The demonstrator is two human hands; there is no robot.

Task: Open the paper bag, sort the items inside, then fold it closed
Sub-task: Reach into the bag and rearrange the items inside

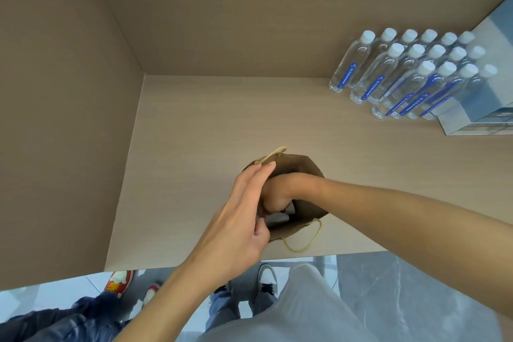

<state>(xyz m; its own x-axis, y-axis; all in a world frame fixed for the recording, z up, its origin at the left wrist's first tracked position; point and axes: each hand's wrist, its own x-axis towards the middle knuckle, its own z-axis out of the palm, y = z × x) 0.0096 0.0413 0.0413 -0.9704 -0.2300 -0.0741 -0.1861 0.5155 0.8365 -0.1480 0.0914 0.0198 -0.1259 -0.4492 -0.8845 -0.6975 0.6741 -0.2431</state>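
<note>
A brown paper bag with tan rope handles stands upright near the front edge of the beige countertop, its mouth held wide. My left hand grips the bag's left rim, fingers outside and thumb hooked inside. My right hand reaches down into the bag; its fingers are hidden, so what they touch cannot be seen. A pale, whitish item with a dark part shows at the bottom of the bag under the right hand.
Several clear water bottles with white caps and blue labels stand in rows at the back right, next to a pale box. A brown wall closes the left and back. Other people's legs and shoes are on the floor below.
</note>
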